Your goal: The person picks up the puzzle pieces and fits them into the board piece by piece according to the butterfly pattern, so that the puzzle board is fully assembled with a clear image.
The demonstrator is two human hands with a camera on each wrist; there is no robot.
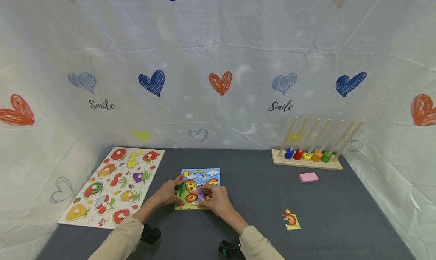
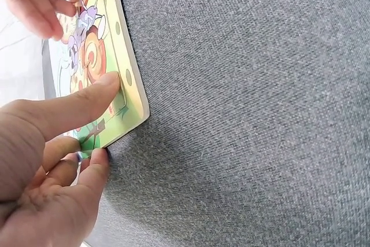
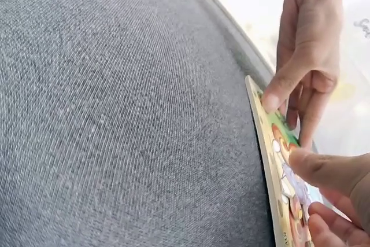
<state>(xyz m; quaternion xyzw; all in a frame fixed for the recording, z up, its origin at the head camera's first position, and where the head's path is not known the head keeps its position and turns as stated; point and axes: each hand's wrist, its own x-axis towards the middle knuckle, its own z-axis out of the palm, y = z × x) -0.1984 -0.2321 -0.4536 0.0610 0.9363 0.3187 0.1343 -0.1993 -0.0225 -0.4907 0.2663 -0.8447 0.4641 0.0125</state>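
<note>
A square butterfly jigsaw puzzle (image 1: 197, 173) lies on the grey table in front of me. My left hand (image 1: 169, 191) holds its left side, the thumb on the printed face near the lower corner and the fingers at the edge. My right hand (image 1: 218, 199) is over the lower right part. Between its thumb and curled fingers is a purple puzzle piece (image 3: 296, 184) with the butterfly's body; the hand partly hides it. In the left wrist view, the yellow bottom border (image 2: 128, 73) of the puzzle shows beside my left thumb.
A loose puzzle piece (image 1: 291, 221) lies to the right, with a pink block (image 1: 308, 177) farther back. A wooden peg stand (image 1: 282, 160) with coloured rings is at the back right. On the left lies a large fruit board (image 1: 112, 161). A white curtain (image 1: 218, 55) hangs behind.
</note>
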